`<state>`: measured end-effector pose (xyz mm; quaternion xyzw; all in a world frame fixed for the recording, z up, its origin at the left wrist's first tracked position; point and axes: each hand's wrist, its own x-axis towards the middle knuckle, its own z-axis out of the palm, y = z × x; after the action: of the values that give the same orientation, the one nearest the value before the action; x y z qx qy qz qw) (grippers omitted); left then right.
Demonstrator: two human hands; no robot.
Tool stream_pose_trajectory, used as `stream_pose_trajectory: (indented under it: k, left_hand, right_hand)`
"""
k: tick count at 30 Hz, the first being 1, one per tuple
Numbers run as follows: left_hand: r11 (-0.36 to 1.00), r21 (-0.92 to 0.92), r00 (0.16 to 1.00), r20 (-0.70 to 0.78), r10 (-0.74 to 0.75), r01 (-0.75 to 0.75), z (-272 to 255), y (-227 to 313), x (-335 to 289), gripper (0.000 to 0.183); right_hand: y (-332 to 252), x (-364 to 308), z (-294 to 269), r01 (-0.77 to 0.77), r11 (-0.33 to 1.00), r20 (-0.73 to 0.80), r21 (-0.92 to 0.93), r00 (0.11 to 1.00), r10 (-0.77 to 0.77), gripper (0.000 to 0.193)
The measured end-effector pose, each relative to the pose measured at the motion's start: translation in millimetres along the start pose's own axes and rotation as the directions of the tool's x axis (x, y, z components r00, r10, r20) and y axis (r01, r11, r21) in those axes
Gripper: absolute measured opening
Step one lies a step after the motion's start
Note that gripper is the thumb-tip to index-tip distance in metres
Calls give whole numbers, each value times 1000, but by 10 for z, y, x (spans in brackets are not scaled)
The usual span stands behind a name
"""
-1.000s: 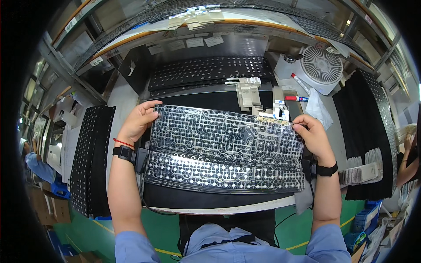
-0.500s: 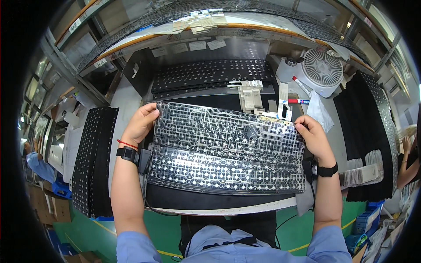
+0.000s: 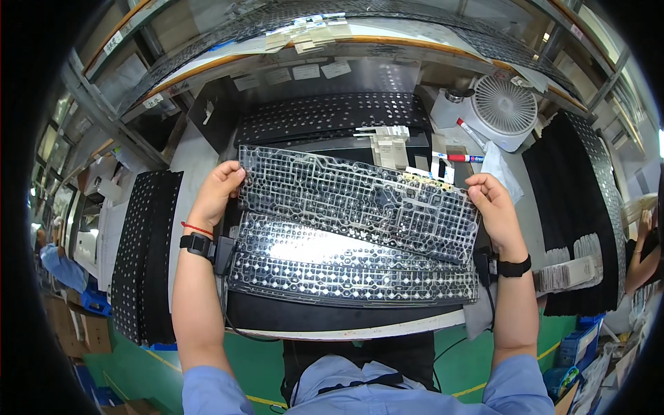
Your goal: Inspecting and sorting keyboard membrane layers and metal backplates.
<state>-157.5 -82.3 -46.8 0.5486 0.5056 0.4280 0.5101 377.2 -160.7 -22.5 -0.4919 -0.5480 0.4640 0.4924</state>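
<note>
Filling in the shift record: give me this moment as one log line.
left hand: grips clear sheet at left edge | right hand: grips its right edge | sheet lifted, tilted above second sheet | fan at back right

White desk fan (image 3: 503, 108), red-and-blue marker (image 3: 459, 158), black perforated sheets stacked left (image 3: 145, 256), white tissue (image 3: 499, 169)

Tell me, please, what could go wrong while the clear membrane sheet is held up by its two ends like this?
1. The clear membrane sheet is held only at its ends by the left hand and right hand, so its middle may sag or crease.
2. Its lower edge overlaps the perforated sheet beneath and might catch on it.
3. The marker pen and paper strips lie just behind and could be knocked.
</note>
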Motion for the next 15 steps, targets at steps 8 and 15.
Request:
stream_pose_trajectory:
  k: [8,15]
  left_hand:
    - [975,-215,995,-97,30,-50,38,8,20,8]
    - [987,-157,995,-97,20,-35,37,25,18,12]
  right_hand:
    - [-1,2,-10,-9,1000,16,-2,1000,9,11]
    - [-20,9,-14,12,1000,-61,-15,998,-13,13]
